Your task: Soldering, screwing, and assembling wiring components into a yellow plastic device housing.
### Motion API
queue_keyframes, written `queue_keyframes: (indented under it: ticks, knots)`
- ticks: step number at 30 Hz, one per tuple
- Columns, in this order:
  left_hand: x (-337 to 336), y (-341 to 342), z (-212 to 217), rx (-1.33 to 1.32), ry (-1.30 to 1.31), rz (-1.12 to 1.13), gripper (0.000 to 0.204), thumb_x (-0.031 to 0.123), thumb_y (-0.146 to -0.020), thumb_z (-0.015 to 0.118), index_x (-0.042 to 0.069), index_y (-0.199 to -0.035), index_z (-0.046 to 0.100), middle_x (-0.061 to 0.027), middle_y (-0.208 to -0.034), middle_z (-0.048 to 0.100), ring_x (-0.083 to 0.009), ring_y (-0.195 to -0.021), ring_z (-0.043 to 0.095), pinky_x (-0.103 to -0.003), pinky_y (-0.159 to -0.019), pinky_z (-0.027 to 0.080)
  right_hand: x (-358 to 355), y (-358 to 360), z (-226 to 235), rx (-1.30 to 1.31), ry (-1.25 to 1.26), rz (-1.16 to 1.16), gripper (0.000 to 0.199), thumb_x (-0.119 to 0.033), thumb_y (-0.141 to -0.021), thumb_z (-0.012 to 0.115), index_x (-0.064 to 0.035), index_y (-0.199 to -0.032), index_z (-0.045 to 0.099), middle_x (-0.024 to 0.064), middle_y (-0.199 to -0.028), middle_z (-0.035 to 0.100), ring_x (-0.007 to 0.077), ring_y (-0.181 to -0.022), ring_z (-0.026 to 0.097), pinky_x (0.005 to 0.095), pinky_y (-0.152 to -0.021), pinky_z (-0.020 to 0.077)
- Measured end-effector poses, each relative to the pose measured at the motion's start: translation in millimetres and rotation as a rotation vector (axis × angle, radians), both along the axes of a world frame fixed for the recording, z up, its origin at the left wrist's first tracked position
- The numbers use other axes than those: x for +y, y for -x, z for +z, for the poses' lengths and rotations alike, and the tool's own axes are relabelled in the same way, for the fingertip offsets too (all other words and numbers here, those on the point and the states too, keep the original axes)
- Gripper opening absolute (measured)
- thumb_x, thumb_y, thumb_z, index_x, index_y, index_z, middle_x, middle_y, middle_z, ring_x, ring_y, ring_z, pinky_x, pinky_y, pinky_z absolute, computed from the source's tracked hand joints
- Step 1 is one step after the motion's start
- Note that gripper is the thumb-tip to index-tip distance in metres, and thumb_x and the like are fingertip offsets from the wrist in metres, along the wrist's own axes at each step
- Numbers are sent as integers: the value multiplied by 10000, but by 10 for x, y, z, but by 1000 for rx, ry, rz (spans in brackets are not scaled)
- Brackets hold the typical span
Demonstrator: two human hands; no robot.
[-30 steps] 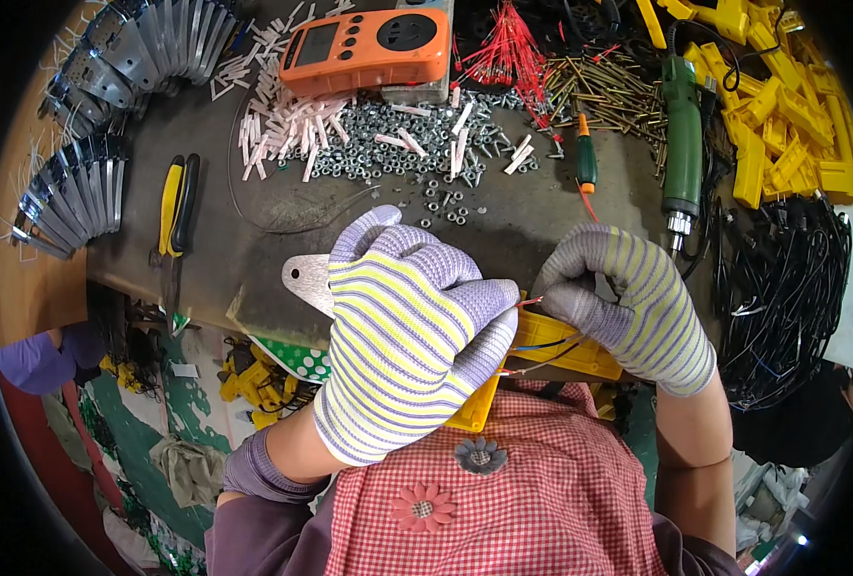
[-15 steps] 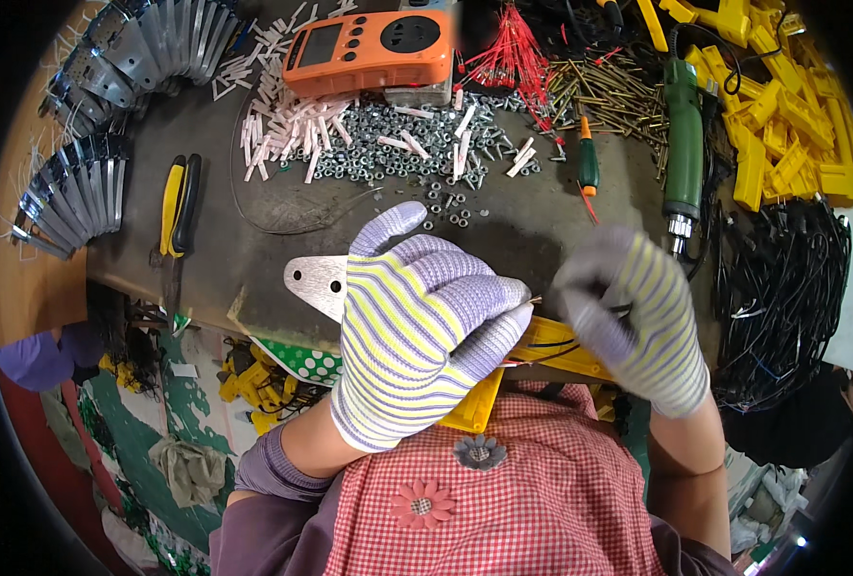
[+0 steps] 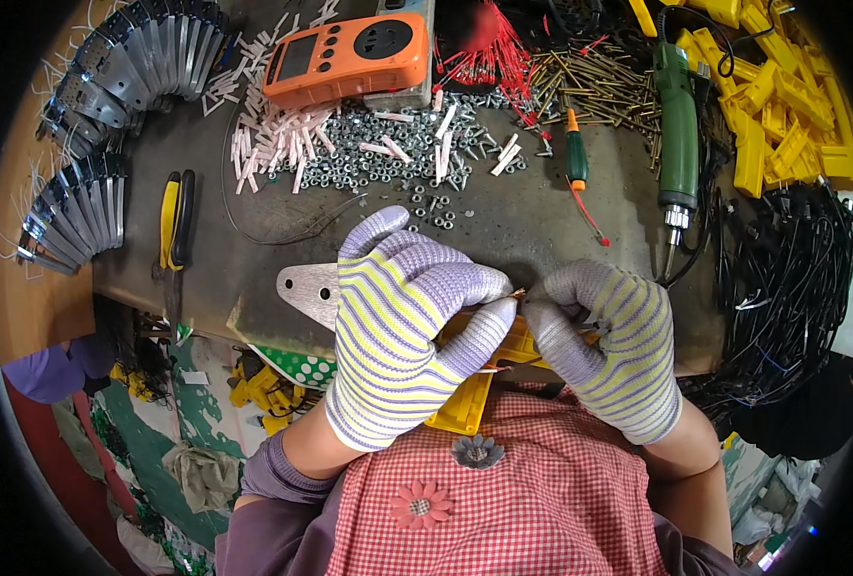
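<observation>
My left hand (image 3: 397, 326), in a striped knit glove, pinches thin wires with bare copper ends (image 3: 518, 294) between thumb and forefinger. Fingertips of my gloved right hand (image 3: 609, 346) come together right beside those ends; what they grip, if anything, is hidden. Beneath both hands lies a yellow plastic housing (image 3: 465, 405), partly covered by the gloves. A short reddish wire (image 3: 495, 369) shows below my left thumb. Partly behind my left hand is a silver metal plate (image 3: 303, 290) with two visible holes.
An orange multimeter (image 3: 345, 60) stands beyond heaped nuts (image 3: 378, 158) and pale sleeves (image 3: 277, 144). Pliers (image 3: 177, 226) lie left. Rightward are a small screwdriver (image 3: 576, 154), green electric screwdriver (image 3: 677, 134), yellow housings (image 3: 781, 106) and black cables (image 3: 781, 288). Metal brackets (image 3: 138, 58) line the far left.
My right hand has moved left and down to the wire ends beside my left fingertips. My left hand keeps its pinch. The whole view has shifted slightly.
</observation>
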State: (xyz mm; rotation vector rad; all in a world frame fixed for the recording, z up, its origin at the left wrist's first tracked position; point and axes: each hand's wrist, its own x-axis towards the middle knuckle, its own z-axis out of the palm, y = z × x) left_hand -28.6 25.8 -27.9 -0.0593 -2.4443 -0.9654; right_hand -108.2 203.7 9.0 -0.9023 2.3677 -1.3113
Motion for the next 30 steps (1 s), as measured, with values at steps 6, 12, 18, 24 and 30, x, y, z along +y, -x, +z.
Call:
queue_keyframes:
  ticks: [6, 12, 18, 24, 30]
  knots:
    - [15, 26, 92, -74, -156, -69, 171, 77, -711, 798, 129, -841, 699, -3, -803, 661, -204, -801, 647, -483, -1053, 411, 29, 76, 2, 17, -21, 78, 85, -72, -804, 727, -26, -803, 654, 115, -737, 648, 301, -688, 652, 360, -640, 508]
    - [1, 11, 88, -58, -34, -147, 161, 177, -689, 797, 144, -818, 706, -10, -822, 659, -242, -828, 646, -466, -993, 421, 53, 126, 119, 265, -48, 72, 136, -64, -765, 757, -81, -841, 644, 55, -753, 629, 268, -703, 607, 371, -660, 481]
    - [5, 12, 59, -112, -225, -100, 179, 76, -691, 802, 120, -833, 702, -13, -820, 671, -204, -833, 662, -473, -1089, 402, 76, 78, 95, 155, -62, 210, 168, -65, -746, 779, -89, -830, 636, 34, -717, 605, 254, -670, 593, 377, -625, 461]
    - [-35, 3, 131, -80, -143, -105, 174, 69, -692, 791, 124, -827, 696, -22, -814, 667, -211, -831, 665, -476, -1075, 406, 9, 81, 129, -44, -14, 53, 132, -65, -785, 755, -70, -850, 640, 61, -763, 638, 257, -669, 597, 390, -635, 475]
    - [-183, 94, 155, -319, -261, -329, 128, 134, -718, 776, 101, -784, 672, -34, -778, 641, -242, -815, 645, -475, -1050, 414, -52, 174, 42, 789, -44, 424, 119, -23, -748, 693, -97, -811, 625, 44, -692, 537, 250, -689, 568, 410, -669, 470]
